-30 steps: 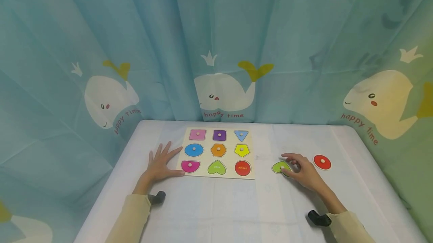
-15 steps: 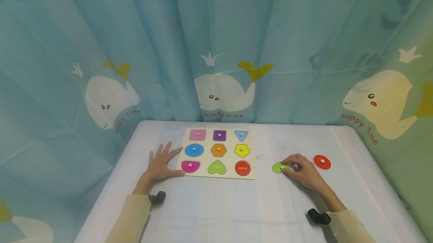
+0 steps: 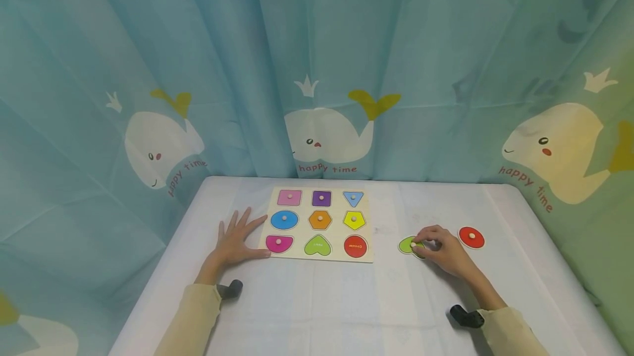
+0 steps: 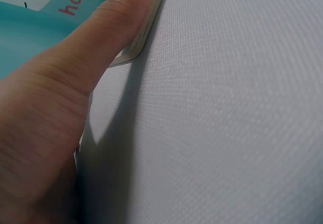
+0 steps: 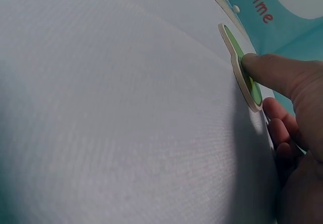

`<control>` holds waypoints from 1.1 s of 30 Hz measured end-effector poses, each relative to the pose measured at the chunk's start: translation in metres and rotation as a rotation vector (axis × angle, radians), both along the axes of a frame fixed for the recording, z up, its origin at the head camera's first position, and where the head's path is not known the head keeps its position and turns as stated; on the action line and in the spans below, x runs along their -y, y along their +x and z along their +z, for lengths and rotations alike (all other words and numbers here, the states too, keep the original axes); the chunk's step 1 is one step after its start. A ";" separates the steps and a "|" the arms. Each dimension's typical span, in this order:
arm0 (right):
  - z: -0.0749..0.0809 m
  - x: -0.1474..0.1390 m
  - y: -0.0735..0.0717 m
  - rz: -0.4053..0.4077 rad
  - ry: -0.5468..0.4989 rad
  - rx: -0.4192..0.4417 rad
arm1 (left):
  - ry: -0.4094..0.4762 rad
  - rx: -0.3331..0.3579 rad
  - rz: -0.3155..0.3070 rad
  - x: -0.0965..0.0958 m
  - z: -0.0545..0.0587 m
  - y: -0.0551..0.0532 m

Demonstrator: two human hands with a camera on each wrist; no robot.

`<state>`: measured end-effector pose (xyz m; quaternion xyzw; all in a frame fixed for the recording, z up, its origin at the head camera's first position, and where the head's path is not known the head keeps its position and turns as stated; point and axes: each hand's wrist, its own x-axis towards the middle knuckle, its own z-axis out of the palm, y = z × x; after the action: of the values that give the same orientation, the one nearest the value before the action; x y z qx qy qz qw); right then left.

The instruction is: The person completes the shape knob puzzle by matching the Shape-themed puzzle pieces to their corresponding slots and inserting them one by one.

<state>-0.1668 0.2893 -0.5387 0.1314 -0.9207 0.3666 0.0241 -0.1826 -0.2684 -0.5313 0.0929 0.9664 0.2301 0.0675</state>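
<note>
A cream shape puzzle board (image 3: 337,235) lies on the table, with several knobbed pieces in it. Its front row shows a printed green heart slot (image 3: 317,245) and a printed red circle slot (image 3: 355,246). My left hand (image 3: 238,240) is spread at the board's left edge, thumb and forefinger touching it. To the right of the board, my right hand (image 3: 444,251) pinches the knob of a green heart puzzle piece (image 3: 405,245). In the right wrist view the heart piece (image 5: 242,75) shows edge-on under the thumb. A red circle puzzle piece (image 3: 471,237) lies beyond the right hand.
The table (image 3: 346,306) has a white cloth. A blue curtain (image 3: 337,42) with whale prints hangs behind its back edge. A black wrist camera (image 3: 467,317) sits at the right sleeve, another wrist camera (image 3: 230,290) at the left.
My right forefinger has come down to the heart piece's knob, closing with the thumb into a pinch. The left hand and board stay where they were.
</note>
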 end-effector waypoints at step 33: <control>0.014 0.024 -0.003 -0.084 -0.052 -0.078 | -0.003 -0.008 0.001 0.000 -0.003 0.000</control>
<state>-0.1701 0.2651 -0.5245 0.1061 -0.9139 0.3837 0.0788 -0.1825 -0.2681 -0.5345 0.0933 0.9670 0.2283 0.0638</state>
